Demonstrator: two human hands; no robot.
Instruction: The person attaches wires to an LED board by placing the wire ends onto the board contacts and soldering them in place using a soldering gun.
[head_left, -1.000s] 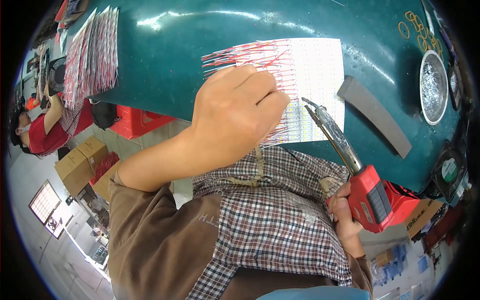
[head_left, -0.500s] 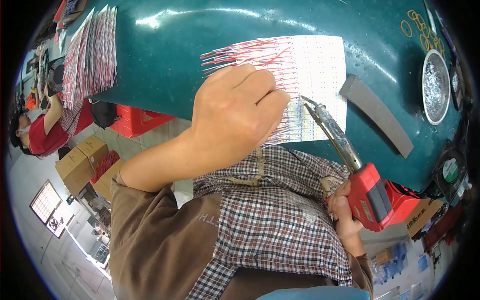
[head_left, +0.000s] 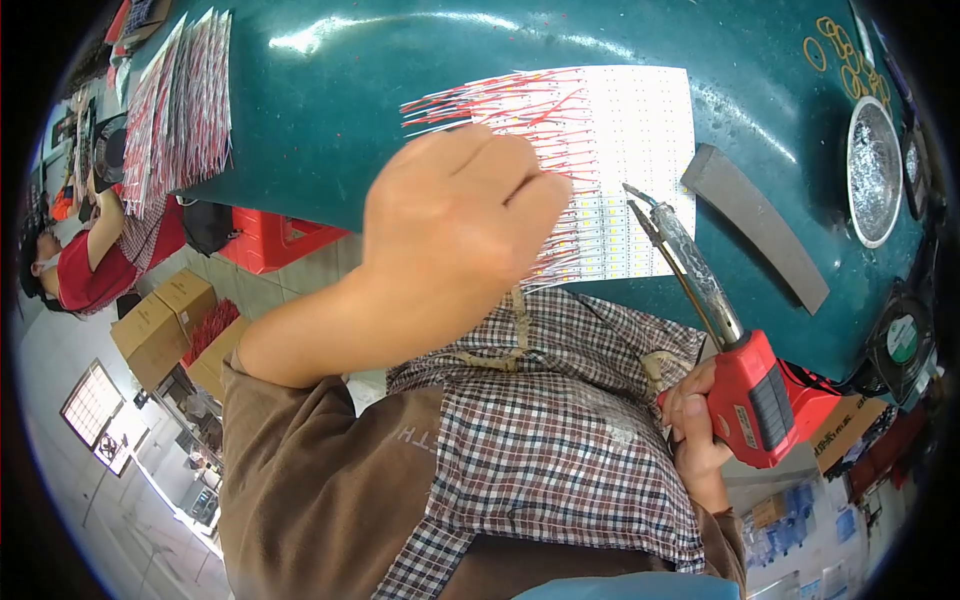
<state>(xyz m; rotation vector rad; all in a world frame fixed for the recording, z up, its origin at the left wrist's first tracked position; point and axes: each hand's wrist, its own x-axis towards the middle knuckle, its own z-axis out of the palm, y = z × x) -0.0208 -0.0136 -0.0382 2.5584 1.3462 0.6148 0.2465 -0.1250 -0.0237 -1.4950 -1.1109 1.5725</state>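
A white sheet of small LED circuit boards (head_left: pixel 645 120) lies on the green table in front of me. Red and white wires (head_left: pixel 500 97) run out from its left part. Above those wires my left hand (head_left: pixel 455 215) is closed, fingertips pinched near the boards' middle; whatever is between them is hidden. My right hand (head_left: pixel 697 430) grips a red soldering iron (head_left: pixel 752 400) with a thin feed tube along its barrel. The iron's tip points at the boards, a short way right of my left fingertips.
Right of the boards lies a grey curved bar (head_left: pixel 757 228). Beyond it are a metal bowl (head_left: pixel 872 170), rubber bands (head_left: pixel 840 55) and a small black fan (head_left: pixel 900 340). Wired boards (head_left: pixel 190 110) stand stacked at far left. A person in red (head_left: pixel 85 250) sits past the table's edge, near cartons (head_left: pixel 165 310).
The soldering iron has shifted right, its tip moving away from my left fingertips. My left hand has drawn slightly left, still closed. The boards have barely moved.
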